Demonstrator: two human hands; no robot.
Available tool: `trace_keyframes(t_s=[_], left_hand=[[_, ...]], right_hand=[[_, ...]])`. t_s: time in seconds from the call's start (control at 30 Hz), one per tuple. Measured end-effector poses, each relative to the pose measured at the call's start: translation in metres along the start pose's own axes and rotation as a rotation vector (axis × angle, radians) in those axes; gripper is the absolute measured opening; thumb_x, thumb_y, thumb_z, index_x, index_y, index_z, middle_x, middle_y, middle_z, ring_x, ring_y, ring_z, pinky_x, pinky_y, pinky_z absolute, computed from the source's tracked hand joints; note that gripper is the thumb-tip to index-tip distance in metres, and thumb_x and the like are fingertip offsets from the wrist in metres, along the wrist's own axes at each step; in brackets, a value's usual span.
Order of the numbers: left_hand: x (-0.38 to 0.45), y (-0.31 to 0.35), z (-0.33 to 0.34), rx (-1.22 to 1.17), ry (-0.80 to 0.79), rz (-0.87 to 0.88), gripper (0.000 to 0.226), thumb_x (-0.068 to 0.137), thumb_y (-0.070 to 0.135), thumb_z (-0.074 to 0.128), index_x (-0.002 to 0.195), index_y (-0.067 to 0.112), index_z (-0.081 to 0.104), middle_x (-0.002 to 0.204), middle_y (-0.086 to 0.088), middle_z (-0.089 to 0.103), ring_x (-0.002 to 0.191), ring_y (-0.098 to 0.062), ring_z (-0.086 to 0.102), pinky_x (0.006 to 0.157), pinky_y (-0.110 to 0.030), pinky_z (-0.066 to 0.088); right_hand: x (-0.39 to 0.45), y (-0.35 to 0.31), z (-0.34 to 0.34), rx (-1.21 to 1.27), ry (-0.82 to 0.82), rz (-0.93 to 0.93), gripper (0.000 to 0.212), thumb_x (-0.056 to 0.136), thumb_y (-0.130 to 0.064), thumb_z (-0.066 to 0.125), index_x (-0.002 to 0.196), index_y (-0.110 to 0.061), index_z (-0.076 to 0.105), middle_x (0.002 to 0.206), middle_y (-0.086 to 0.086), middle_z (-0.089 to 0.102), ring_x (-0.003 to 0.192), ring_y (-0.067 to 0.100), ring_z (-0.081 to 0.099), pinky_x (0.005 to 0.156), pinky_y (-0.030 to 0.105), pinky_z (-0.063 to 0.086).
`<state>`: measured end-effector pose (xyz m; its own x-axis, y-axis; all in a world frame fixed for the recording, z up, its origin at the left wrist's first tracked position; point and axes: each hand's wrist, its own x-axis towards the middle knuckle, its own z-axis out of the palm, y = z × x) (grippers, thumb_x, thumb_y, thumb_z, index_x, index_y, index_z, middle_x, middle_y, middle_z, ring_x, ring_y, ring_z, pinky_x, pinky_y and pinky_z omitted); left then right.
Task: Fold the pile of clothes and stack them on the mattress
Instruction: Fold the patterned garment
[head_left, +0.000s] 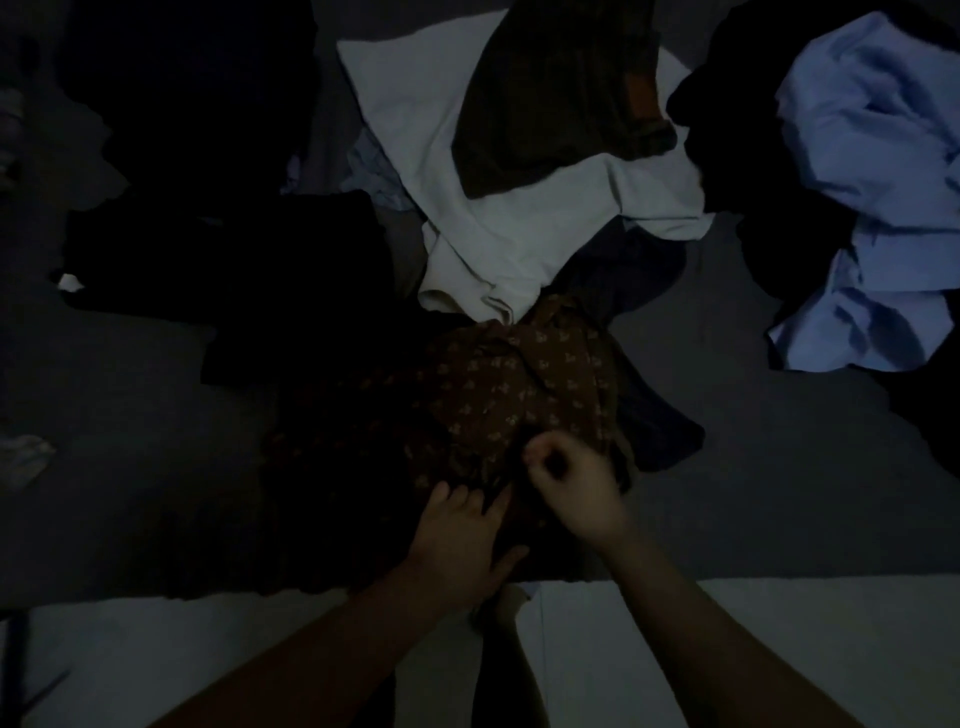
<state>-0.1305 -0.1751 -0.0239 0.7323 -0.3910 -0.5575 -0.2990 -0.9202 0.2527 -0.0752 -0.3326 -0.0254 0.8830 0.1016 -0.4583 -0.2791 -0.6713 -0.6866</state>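
Note:
A brown garment with a small pale print (483, 395) lies crumpled on the dark mattress (779, 483) near its front edge. My left hand (462, 535) lies on its near part with fingers spread flat. My right hand (571, 483) has its fingers curled and pinches a fold of the brown garment just right of the left hand. Behind it lie a white garment (467, 171), a dark brown folded piece (556, 88) on top of the white one, and a light blue shirt (872, 197) at the right. The light is very dim.
Black clothes (218, 249) cover the left and centre-left of the mattress, and more black cloth (769, 156) sits beside the blue shirt. A dark blue piece (654, 415) lies right of the brown garment. The pale floor (727, 649) runs along the mattress front edge.

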Motion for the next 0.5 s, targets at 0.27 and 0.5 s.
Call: trace_keyframes(t_s=[0.27,0.5], left_hand=[[-0.021,-0.003,0.006,0.033,0.019,0.168,0.032,0.044,0.042,0.075,0.067,0.025,0.063,0.052,0.011,0.058,0.052,-0.009,0.056,0.079,-0.027,0.037],[-0.034,-0.040,-0.024,0.116,0.019,-0.181,0.044,0.102,0.037,0.020,0.124,0.014,0.050,0.125,-0.008,0.055,0.118,-0.026,0.047,0.108,-0.041,0.019]], right_hand=[[0.009,-0.004,0.042,-0.681,-0.288,0.048,0.040,0.093,-0.027,0.050,0.132,-0.019,0.046,0.129,0.006,0.052,0.117,0.026,0.050,0.092,0.034,0.044],[-0.002,-0.039,-0.009,0.742,0.075,0.558,0.020,0.098,-0.020,0.048,0.105,-0.009,0.064,0.102,0.006,0.065,0.093,0.021,0.060,0.070,0.025,0.048]])
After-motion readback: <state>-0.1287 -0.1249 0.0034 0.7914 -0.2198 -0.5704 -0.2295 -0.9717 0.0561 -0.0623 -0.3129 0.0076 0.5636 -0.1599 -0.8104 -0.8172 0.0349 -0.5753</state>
